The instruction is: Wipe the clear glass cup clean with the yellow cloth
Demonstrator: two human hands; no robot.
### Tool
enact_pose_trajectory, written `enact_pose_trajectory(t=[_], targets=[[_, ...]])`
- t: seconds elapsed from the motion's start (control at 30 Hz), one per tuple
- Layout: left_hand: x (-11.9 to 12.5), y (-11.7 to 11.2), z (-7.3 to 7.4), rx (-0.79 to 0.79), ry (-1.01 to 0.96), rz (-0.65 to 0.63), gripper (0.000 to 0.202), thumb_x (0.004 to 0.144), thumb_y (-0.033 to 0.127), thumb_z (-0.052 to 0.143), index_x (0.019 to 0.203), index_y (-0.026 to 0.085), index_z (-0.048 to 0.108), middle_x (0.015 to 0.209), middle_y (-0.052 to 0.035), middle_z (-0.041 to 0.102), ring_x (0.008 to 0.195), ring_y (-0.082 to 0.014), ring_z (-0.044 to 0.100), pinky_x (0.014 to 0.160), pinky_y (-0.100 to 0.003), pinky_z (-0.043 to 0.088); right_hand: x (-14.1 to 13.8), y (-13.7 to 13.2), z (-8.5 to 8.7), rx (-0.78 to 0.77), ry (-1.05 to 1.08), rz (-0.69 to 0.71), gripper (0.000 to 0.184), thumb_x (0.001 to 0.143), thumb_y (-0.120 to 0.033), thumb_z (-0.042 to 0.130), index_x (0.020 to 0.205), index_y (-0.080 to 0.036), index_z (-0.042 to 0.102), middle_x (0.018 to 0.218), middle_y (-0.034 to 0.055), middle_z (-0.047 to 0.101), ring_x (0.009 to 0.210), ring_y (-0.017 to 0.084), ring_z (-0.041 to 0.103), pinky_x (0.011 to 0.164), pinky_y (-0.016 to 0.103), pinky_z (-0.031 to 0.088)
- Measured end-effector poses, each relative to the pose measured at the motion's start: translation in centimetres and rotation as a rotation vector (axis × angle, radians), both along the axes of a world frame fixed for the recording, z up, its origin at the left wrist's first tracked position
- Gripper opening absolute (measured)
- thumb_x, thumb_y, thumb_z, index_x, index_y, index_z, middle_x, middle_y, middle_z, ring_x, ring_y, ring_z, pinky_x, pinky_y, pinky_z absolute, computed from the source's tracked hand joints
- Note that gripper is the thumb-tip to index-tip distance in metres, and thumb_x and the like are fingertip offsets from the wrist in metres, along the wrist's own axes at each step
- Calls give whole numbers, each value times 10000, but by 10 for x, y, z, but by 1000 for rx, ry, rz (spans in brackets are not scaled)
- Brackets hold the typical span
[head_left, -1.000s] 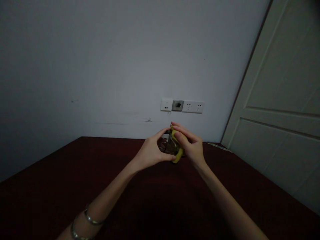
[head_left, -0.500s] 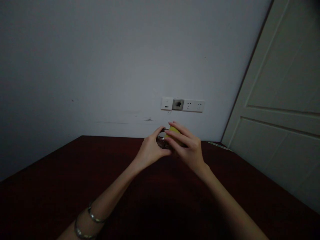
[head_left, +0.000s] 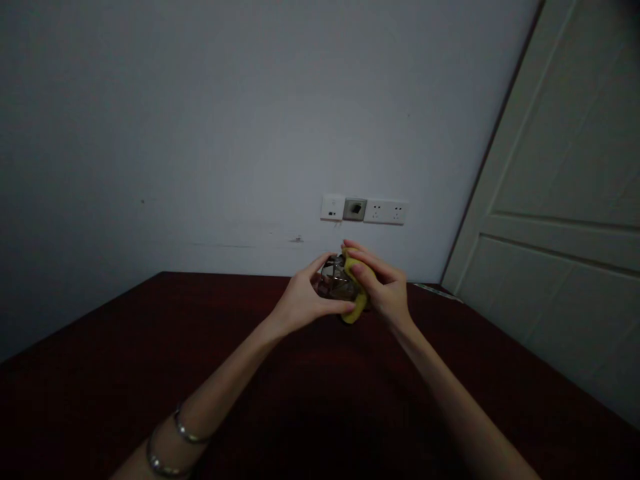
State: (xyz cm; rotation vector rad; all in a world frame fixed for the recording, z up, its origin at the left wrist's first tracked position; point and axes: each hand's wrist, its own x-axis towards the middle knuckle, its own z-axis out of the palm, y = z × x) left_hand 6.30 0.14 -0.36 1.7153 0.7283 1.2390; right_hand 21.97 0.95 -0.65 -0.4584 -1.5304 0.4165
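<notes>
My left hand (head_left: 300, 303) is wrapped round a small clear glass object (head_left: 338, 285), held up above the dark red table (head_left: 150, 360). My right hand (head_left: 385, 290) presses a yellow sponge-like cloth (head_left: 356, 308) against the right side of the glass, fingers curled over it. The glass is partly hidden by both hands, so its exact shape is unclear. Two silver bangles (head_left: 173, 443) sit on my left wrist.
A grey wall with a row of white sockets (head_left: 364, 210) stands behind the table. A pale panelled door (head_left: 565, 200) is on the right. A thin flat item (head_left: 435, 291) lies at the table's far right edge.
My right hand has swung back from over the top of the glass to its right side, and the yellow cloth's lower end shows again below the fingers. My left hand has stayed in place.
</notes>
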Motion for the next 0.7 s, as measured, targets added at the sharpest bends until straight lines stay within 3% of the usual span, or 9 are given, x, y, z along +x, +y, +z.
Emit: enact_pose_trajectory(t=[0.1, 0.2, 0.4, 0.5, 0.6, 0.7], targets=[[0, -2, 1, -134, -85, -33, 1001, 520, 212, 844, 1393, 161, 358, 985, -100, 662, 808, -203, 639, 632, -301, 539, 1, -7, 2, 118, -119, -19, 272, 773, -214, 693, 1006, -355, 709, 1242, -15, 639, 1152, 187, 590, 1006, 387, 453], [-2, -3, 1, -162, -100, -77, 987, 553, 234, 837, 1404, 172, 341, 988, -107, 658, 781, -196, 629, 544, -260, 525, 0, -10, 4, 141, -141, -27, 284, 771, -212, 694, 1013, -359, 706, 1245, -18, 637, 1153, 189, 588, 1003, 392, 454], [-2, -2, -1, -96, -107, -122, 902, 563, 240, 833, 1353, 150, 406, 1024, -119, 663, 868, -220, 642, 637, -287, 545, -3, -7, 7, -20, 30, -29, 214, 813, -270, 649, 1000, -355, 709, 1190, -15, 671, 1138, 191, 601, 1038, 445, 426], [-2, 0, -2, -26, -81, -44, 919, 540, 261, 843, 1345, 123, 420, 1028, -117, 670, 891, -225, 650, 745, -324, 538, -3, -15, 11, 55, -80, -35, 233, 783, -240, 681, 983, -356, 716, 1226, -18, 649, 1144, 201, 599, 1026, 444, 443], [-4, 2, -4, 40, 17, 39, 921, 565, 307, 830, 1365, 134, 406, 939, -86, 685, 799, -213, 659, 704, -328, 535, -1, -25, 17, 134, -252, -35, 267, 752, -198, 707, 975, -345, 721, 1232, -10, 644, 1160, 219, 590, 1032, 458, 441], [-5, 3, -6, 83, 79, 88, 929, 561, 351, 834, 1366, 156, 412, 884, -66, 685, 751, -207, 655, 653, -314, 531, 0, -24, 18, 96, -253, -43, 243, 763, -232, 699, 978, -343, 721, 1225, -6, 648, 1157, 224, 592, 1024, 467, 448]])
